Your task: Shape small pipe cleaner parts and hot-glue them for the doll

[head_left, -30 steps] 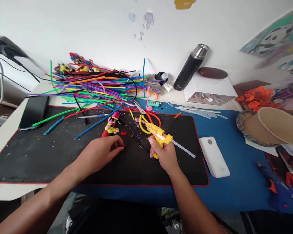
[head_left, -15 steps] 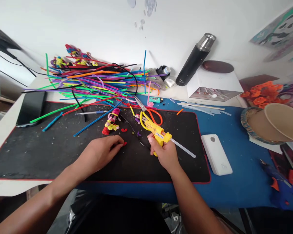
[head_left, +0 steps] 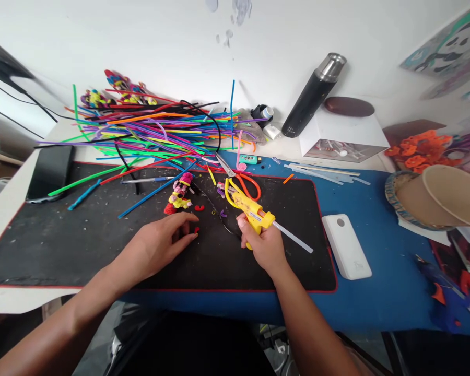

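Note:
My left hand (head_left: pixel 156 245) rests on the black mat (head_left: pixel 82 235), thumb and fingers apart around a small red piece (head_left: pixel 197 230) lying at its fingertips. Another curved red piece (head_left: pixel 199 208) lies just beyond. A small pipe-cleaner doll (head_left: pixel 180 193) with a pink hat, yellow body and red base lies above my left hand. My right hand (head_left: pixel 262 243) is wrapped round the handle of a yellow glue gun (head_left: pixel 253 211), with a clear glue stick (head_left: pixel 293 237) sticking out of its back. The gun's nozzle end lies near orange-and-yellow scissors (head_left: pixel 248 185).
Many coloured pipe cleaners (head_left: pixel 152 130) are heaped along the wall. A phone (head_left: pixel 50 172) lies at left. Behind stand a black flask (head_left: pixel 314 96) and a white box (head_left: pixel 344 133). Glue sticks (head_left: pixel 325 173), a white power bank (head_left: pixel 347 246) and a bowl (head_left: pixel 415 201) are at right.
My left thumb and fingers have spread apart, letting go of the small red piece, which now shows on the mat. My right hand still holds the glue gun in the same place.

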`<state>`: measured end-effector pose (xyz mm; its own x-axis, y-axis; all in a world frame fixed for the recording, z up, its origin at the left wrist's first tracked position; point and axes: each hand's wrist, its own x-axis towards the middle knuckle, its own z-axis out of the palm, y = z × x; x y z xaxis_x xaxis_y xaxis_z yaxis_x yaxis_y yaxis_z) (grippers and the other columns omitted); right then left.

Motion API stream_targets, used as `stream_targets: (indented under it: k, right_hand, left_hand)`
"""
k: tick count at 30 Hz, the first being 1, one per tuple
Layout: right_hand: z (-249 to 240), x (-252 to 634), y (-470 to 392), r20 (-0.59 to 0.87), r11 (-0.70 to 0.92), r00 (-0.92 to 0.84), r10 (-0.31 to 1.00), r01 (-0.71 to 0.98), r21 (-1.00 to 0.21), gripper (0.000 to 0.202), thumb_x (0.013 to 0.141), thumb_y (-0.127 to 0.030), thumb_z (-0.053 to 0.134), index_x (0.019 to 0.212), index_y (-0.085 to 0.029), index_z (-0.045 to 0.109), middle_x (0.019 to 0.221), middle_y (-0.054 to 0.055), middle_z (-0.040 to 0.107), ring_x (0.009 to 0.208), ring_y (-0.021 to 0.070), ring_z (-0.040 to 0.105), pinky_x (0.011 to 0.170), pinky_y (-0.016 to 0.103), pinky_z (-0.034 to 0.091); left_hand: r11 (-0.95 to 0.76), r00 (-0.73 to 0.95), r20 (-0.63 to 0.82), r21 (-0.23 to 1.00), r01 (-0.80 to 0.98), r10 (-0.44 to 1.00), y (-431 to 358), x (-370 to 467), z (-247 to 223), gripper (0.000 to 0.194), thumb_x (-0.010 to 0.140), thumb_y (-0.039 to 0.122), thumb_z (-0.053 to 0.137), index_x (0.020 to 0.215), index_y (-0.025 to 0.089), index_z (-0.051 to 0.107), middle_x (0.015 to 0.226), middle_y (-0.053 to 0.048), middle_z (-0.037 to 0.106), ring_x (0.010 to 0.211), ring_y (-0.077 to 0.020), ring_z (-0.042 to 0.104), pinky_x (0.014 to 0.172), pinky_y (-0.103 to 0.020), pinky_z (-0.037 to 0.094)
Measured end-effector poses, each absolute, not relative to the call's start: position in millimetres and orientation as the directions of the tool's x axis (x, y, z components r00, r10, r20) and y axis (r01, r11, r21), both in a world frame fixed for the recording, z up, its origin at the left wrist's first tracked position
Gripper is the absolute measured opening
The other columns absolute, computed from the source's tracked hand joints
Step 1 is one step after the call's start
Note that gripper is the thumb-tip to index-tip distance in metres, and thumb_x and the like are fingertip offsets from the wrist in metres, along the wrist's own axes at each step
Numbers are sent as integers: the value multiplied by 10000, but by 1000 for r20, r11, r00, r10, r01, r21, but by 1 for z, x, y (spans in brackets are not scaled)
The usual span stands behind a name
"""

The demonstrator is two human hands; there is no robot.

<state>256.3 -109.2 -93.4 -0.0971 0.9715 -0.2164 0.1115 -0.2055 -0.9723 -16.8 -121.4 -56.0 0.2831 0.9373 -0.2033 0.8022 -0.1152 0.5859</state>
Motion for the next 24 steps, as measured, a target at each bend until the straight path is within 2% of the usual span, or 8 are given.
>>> stream_targets:
  k: [2, 5, 9, 12, 15, 17, 20, 24]
  right_hand:
    - [-95, 256, -110, -218, -206, -98, 971, 117, -971, 358, 962, -558, 702, 922, -203, 698, 606, -34, 611, 485, 142, 614, 545, 266, 515]
    - [-96, 257, -110, -218, -205, -99, 971, 126, -971, 348, 972, -549, 701, 933, -203, 700, 589, -41, 600, 485, 144, 612, 555, 270, 515]
    - [-97, 257, -111, -217, -205, -101, 971, 119, -971, 346, 977, -548, 703, 945, -203, 701, 600, -42, 606, 496, 144, 615, 565, 269, 516]
    - [-97, 257, -111, -219, -205, -104, 970, 130, -970, 347, 983, -546, 699, 947, -201, 703, 603, -42, 606, 501, 143, 616, 570, 268, 517]
    - [-96, 256, -110, -214, -198, -107, 971, 141, -970, 344, 984, -541, 698, 946, -200, 706, 594, -46, 594, 499, 142, 613, 571, 265, 514]
    - [-95, 256, -110, -210, -194, -105, 972, 144, -970, 340, 982, -536, 697, 938, -199, 705, 593, -46, 596, 495, 138, 609, 567, 261, 510]
    - [-94, 256, -110, -209, -193, -103, 973, 147, -970, 336, 982, -531, 697, 927, -199, 702, 577, -47, 597, 495, 137, 608, 564, 255, 508]
    - [-94, 256, -111, -214, -198, -99, 972, 149, -969, 335, 979, -530, 704, 932, -199, 702, 576, -47, 605, 490, 136, 609, 561, 253, 510]
  left_hand:
    - [-173, 307, -140, 580, 796, 941, -124, -21, -60, 390, 1050, 461, 555, 1353, 261, 697, 1055, -33, 799, 850, -205, 764, 808, -316, 595]
    - [-254, 380, -122, 557, 791, 917, -126, -29, -65, 358, 1076, 405, 512, 1342, 280, 716, 1273, -58, 784, 1057, -240, 788, 944, -355, 613]
    - [-283, 421, -180, 506, 815, 889, -127, -37, -67, 386, 1086, 454, 511, 1339, 269, 735, 1330, -85, 759, 1139, -288, 778, 998, -414, 627]
    - [-317, 448, -200, 469, 824, 871, -129, -41, -66, 465, 1078, 515, 531, 1432, 268, 706, 1404, -115, 721, 1200, -327, 759, 1041, -466, 622]
    - [-348, 483, -210, 463, 815, 850, -131, -45, -63, 551, 1061, 522, 580, 1566, 302, 607, 1458, -112, 691, 1236, -325, 745, 1060, -452, 615]
    - [-353, 493, -209, 475, 806, 844, -131, -45, -61, 551, 1060, 491, 596, 1581, 316, 579, 1463, -101, 686, 1242, -310, 740, 1071, -431, 605]
    - [-352, 503, -188, 513, 783, 844, -131, -43, -58, 386, 1078, 407, 568, 1440, 306, 652, 1392, -82, 705, 1227, -279, 734, 1064, -399, 591]
    - [-352, 528, -168, 576, 738, 833, -132, -39, -56, 185, 1098, 313, 515, 1129, 267, 691, 1191, -51, 712, 1033, -207, 732, 924, -327, 590]
